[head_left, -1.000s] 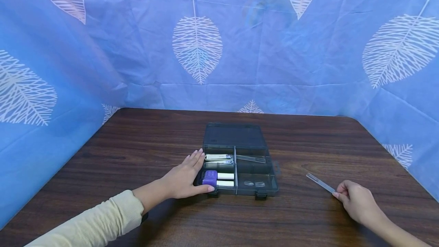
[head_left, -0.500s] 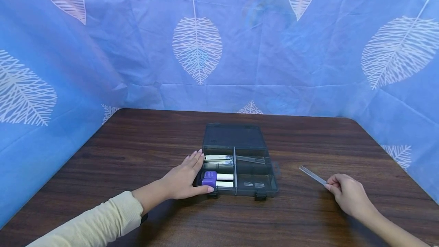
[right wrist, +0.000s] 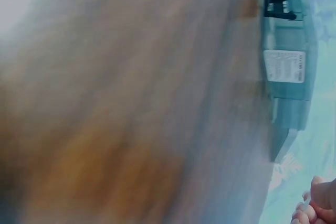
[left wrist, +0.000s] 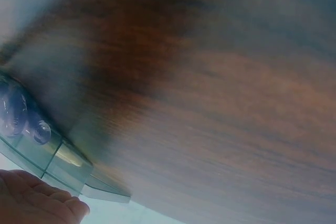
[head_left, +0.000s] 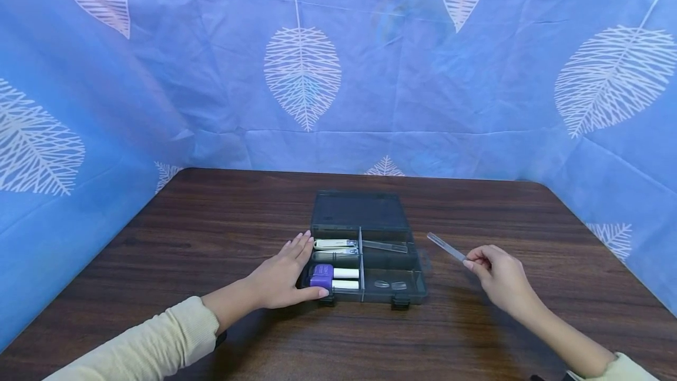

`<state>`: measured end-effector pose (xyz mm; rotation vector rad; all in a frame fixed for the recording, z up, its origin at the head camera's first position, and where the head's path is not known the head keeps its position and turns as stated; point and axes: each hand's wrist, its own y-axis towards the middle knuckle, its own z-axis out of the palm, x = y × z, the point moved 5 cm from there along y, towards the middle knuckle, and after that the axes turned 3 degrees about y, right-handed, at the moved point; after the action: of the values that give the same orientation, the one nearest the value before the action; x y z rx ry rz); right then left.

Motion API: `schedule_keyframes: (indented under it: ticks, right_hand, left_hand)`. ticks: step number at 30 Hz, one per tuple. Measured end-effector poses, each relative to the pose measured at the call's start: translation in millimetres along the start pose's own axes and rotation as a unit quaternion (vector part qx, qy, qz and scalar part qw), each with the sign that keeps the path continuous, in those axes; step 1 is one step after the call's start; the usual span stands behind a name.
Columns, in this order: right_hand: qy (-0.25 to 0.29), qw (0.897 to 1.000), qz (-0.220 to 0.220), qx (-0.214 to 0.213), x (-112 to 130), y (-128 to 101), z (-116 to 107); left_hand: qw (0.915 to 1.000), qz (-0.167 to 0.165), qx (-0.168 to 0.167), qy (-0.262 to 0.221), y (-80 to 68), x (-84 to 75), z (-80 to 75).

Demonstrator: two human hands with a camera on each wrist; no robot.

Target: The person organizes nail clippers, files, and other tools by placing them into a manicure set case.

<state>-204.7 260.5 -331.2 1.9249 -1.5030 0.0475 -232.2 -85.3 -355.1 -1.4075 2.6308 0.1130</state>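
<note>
Blue leaf-print cloth all round, dark wood tabletop [head_left: 211,234] underneath. Right hand [head_left: 499,278]: grip is a fingertip pinch on the near end of the clear nail file [head_left: 446,247], rest of the strip sticking out free toward the organizer box [head_left: 365,251]. Held by the end so the long part can lead. File is off the tabletop, just right of the box, not touching it. Left hand [head_left: 282,275]: flat, fingers straight along the box's left wall, thumb against the front edge. Nothing grasped, just bracing the box so it can't slide. Box lid lies open at the back. Left compartments hold nail clippers [head_left: 335,246] and a purple-capped bottle [head_left: 333,276]. Right side has what looks like another clear file [head_left: 385,246]; too small to be sure. Wrist views are blurred, only box corners show.
</note>
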Motion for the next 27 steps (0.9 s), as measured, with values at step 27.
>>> schedule_keyframes:
  ticks: [27]
  right_hand:
    - [0.051,0.984,-0.099,0.141,39,57,38]
  left_hand:
    - [1.0,-0.002,-0.002,-0.003,0.9,1.0,1.2]
